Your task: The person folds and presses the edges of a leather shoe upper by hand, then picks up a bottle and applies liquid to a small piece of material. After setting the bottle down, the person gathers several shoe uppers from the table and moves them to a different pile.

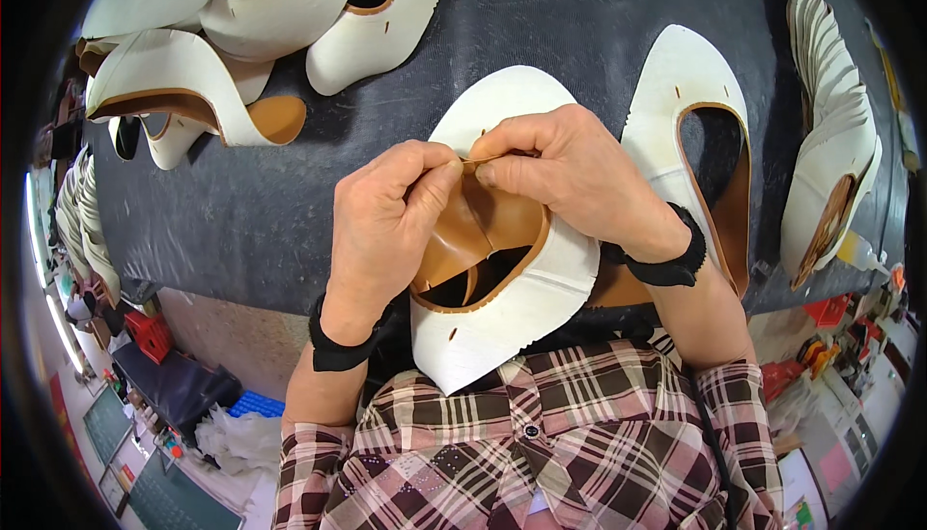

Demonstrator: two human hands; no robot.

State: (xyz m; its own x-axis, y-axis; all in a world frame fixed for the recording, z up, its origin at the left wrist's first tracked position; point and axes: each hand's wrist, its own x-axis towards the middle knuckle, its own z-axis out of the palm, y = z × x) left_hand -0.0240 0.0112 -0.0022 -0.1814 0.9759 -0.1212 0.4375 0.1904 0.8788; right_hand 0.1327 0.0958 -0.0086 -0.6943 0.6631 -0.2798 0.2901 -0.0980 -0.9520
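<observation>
Tan lining, smooth and faintly glossy, rises to a thin edge pinched between two bare hands, and that edge is where everything meets. From the left hand it lies to the right; from the right hand it lies to the left, so the short gap between the two sets of fingertips is the relation that matters, and neither hand is plainly nearer. Each thumb presses against its forefinger with the edge caught between; the left hand's other fingers curl in behind, partly hidden, and the exact fold under the tips is too small to make out. Belonging to this lining is a white shoe upper, in front of the person's chest, its long axis running mostly away from the body. Its rounded far end lies over the black tabletop, beyond the knuckles, while its pointed near end reaches past the table edge over a plaid shirt. Matte white covers the outside, with a small brown slot near the point, a seam band across the right side and a brown rim around the opening; inside, the lining creases down its middle. To the right, just beyond the right wrist, a second white upper stands on the table, its oval opening showing the dark surface through it.
</observation>
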